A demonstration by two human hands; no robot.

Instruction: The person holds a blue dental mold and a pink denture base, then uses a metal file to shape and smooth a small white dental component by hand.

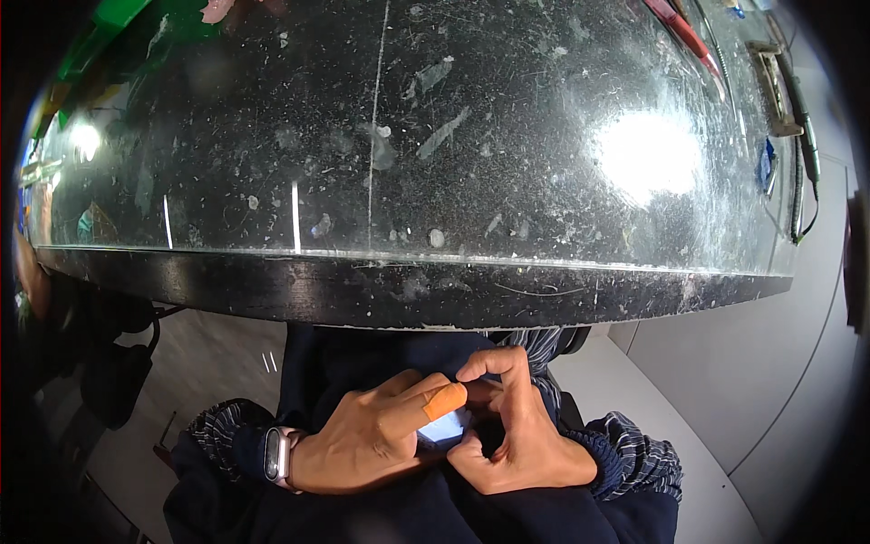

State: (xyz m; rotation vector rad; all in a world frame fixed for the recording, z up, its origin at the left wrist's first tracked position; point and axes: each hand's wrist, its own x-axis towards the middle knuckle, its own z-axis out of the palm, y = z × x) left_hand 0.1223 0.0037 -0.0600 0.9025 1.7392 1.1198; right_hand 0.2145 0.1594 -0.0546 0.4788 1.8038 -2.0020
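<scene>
Both my hands are low over my lap, in front of the table's edge. Between them shows part of a lit bluish-white screen, which looks like a phone (442,430); most of it is hidden by the fingers. My left hand (367,435) is closed around its left side, with an orange cover on one finger and a light-coloured smart band (275,453) on the wrist. My right hand (526,435) is curled at the right side, its thumb at the screen's edge and its bent index finger reaching toward the orange-covered finger.
A dark, scratched table (362,163) spans the view ahead, with a lamp's glare at right. Green material (118,41) lies at the far left. A red tool (684,36) and a pen-like handpiece with a cord (807,145) are at the far right. White panels stand at right.
</scene>
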